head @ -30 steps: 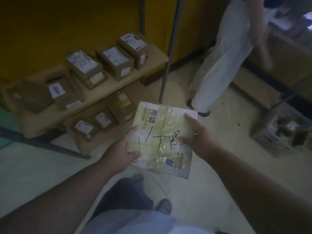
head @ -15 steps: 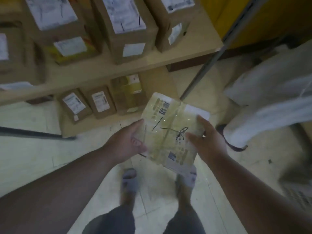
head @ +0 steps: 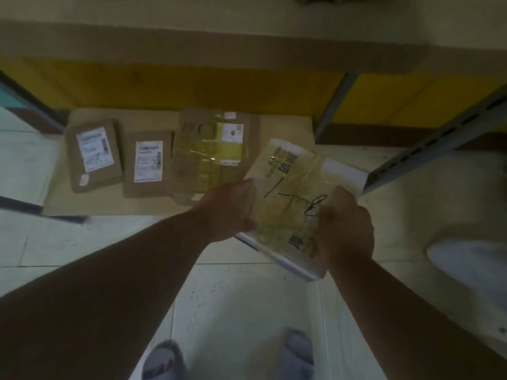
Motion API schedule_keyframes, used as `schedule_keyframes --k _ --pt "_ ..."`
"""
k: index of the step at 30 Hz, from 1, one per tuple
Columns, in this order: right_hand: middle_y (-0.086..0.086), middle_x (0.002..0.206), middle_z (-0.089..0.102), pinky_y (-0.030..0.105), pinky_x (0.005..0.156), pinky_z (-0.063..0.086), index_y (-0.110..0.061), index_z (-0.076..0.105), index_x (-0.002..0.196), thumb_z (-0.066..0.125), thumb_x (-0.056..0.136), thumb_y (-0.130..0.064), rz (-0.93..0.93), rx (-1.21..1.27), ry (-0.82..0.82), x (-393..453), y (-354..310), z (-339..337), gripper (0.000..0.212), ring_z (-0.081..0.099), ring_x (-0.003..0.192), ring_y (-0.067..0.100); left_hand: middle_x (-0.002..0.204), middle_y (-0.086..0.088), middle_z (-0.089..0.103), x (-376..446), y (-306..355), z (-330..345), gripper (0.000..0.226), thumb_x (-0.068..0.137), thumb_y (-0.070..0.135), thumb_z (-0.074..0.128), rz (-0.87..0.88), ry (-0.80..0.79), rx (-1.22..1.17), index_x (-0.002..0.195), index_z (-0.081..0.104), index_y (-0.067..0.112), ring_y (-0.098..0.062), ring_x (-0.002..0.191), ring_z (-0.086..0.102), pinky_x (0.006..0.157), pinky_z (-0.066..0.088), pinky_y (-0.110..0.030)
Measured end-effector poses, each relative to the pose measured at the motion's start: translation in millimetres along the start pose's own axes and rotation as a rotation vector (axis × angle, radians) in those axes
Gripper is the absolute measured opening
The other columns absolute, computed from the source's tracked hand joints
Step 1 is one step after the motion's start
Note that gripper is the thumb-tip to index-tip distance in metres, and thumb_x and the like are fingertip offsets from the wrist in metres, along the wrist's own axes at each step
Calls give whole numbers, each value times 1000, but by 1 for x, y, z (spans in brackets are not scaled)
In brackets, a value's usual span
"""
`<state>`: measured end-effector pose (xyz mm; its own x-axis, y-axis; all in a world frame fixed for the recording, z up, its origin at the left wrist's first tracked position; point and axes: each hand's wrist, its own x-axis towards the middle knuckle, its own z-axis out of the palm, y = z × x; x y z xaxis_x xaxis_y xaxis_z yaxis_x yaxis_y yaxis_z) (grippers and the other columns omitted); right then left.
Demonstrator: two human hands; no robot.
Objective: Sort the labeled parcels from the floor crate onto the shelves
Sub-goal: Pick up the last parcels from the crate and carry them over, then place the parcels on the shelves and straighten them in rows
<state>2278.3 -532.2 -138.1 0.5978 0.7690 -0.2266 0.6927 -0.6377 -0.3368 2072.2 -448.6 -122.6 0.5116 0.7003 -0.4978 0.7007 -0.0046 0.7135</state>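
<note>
A flat white parcel, wrapped in yellowish tape and marked "1-8" in black pen, is held tilted in front of me. My left hand grips its left edge and my right hand grips its right side with the thumb on top. It hangs just above the right front corner of the bottom shelf board. On that board lie two small brown labelled boxes and a larger taped box right behind my left hand.
The upper shelf's front edge runs across the top of the view. A grey slotted upright slants at the right. Another person's white garment is at the right edge. My feet stand on pale tiles.
I have stepped closer and bent down: the upper shelf's boxes have left the view and the bottom shelf now fills it. The parcel has come down to the board's right end, still in both hands.
</note>
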Motion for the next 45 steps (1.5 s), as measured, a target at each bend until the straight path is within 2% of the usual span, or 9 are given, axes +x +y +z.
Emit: schedule_keyframes --k 4,8,13,21,24,28,31,39,45 --pt "15 106 57 41 77 55 -23 50 120 35 91 -35 20 81 -38 25 -11 19 35 57 91 30 124 2 56 32 -9 -6 66 72 8 86 19 82 112 132 58 8 -11 110 48 80 37 -6" --pt "17 123 47 30 71 40 -17 50 127 46 96 -20 -82 50 -40 68 -12 33 31 41 88 22 120 9 42 47 -19 1 73 75 23 85 17 133 194 140 51 21 -13 116 44 91 34 -22" --pt "19 123 51 33 76 39 -17 49 129 50 94 -13 -151 -94 -53 117 -18 48 35 50 106 32 126 -8 53 81 -20 20 74 70 47 84 -45 300 410 134 54 28 -27 114 51 99 46 -41" --pt "13 138 46 36 93 43 -18 53 135 55 97 -27 -307 -122 -52 185 -14 79 39 49 123 32 121 -14 53 129 -17 39 62 84 56 68 -129 378 648 128 54 15 -30 109 53 85 44 -38" --pt "11 120 53 34 82 45 -23 58 113 48 92 -34 -372 -50 -5 180 -6 89 26 55 110 30 128 -17 49 131 -17 41 64 88 58 61 -148 375 695 129 51 11 -32 115 50 92 45 -40" --pt "9 138 46 31 92 42 -19 55 131 52 94 -32 -327 25 -32 143 -6 78 39 48 122 28 128 -14 48 111 -17 45 57 90 49 61 -71 411 658 133 48 15 -31 117 48 94 47 -42" --pt "8 145 43 44 108 45 -20 51 138 52 95 -37 -384 -8 -47 97 -4 65 47 46 131 29 133 -7 46 80 -20 54 49 91 38 59 9 445 603 135 44 26 -28 121 46 99 46 -43" --pt "7 148 43 45 108 45 -22 44 145 53 97 -38 -462 -71 -66 -17 -7 9 51 42 136 26 147 1 39 -57 -27 73 59 95 43 53 -65 360 568 148 30 30 -22 132 40 107 37 -37" --pt "6 149 42 40 112 40 -19 42 148 54 97 -37 -616 -127 -140 -134 -39 -97 55 39 139 24 148 3 37 -192 19 53 61 95 45 50 -174 414 482 150 27 31 -20 132 40 109 39 -35"
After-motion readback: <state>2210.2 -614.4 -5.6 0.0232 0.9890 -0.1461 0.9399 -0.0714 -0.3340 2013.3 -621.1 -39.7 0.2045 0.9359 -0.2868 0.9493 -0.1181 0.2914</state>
